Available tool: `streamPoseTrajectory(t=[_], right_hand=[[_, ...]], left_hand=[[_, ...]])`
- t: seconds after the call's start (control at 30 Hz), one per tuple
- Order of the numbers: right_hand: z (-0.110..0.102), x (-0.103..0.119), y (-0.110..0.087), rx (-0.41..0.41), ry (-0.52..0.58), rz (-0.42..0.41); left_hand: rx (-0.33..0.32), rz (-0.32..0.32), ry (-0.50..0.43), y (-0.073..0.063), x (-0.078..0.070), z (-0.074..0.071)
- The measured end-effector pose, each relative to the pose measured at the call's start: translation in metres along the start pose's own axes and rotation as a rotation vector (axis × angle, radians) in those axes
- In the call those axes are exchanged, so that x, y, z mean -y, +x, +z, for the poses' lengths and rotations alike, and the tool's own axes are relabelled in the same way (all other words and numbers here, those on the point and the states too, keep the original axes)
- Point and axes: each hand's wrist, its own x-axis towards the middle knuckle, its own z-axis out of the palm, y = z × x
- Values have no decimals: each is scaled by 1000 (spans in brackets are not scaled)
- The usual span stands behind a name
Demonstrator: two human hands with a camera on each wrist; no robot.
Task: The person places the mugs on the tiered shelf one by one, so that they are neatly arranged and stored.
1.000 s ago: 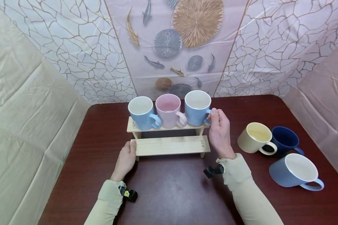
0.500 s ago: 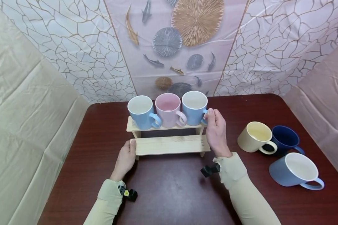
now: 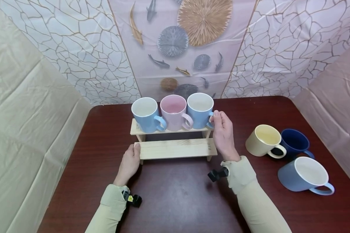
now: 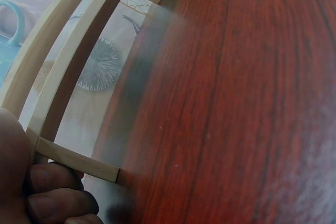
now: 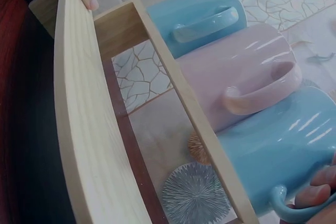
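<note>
A two-step wooden rack (image 3: 175, 149) stands on the table. On its upper step sit a light blue mug (image 3: 147, 116) at the left, a pink mug (image 3: 172, 118) in the middle and a second light blue mug (image 3: 199, 115) at the right. My right hand (image 3: 224, 136) pinches the handle of that right-hand blue mug, as the right wrist view also shows. The left hand (image 3: 129, 165) grips the left end of the lower step, thumb on top and fingers (image 4: 63, 203) curled beneath. The lower step bears no mug.
To the right on the table (image 3: 175, 197) stand a yellow mug (image 3: 258, 144) and a dark blue mug (image 3: 294, 142) close together. In front of them a grey-blue mug (image 3: 293, 176) is tilted, its handle to the right. A patterned cloth (image 3: 105, 64) hangs behind the table.
My right hand has shifted the right-hand light blue mug a little left, closer to the pink mug. The left hand has kept its grip on the rack.
</note>
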Motion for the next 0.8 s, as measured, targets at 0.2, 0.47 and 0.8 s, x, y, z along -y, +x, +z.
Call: streamPoseTrajectory(t=[0.2, 0.47, 0.8], right_hand=[[-2, 4, 2, 20, -2, 10], [-5, 2, 4, 34, -12, 57], [-8, -29, 10, 21, 12, 106]], left_hand=[[-11, -3, 10, 0, 0, 0], [-10, 7, -1, 0, 0, 1], [-1, 1, -11, -1, 1, 0]])
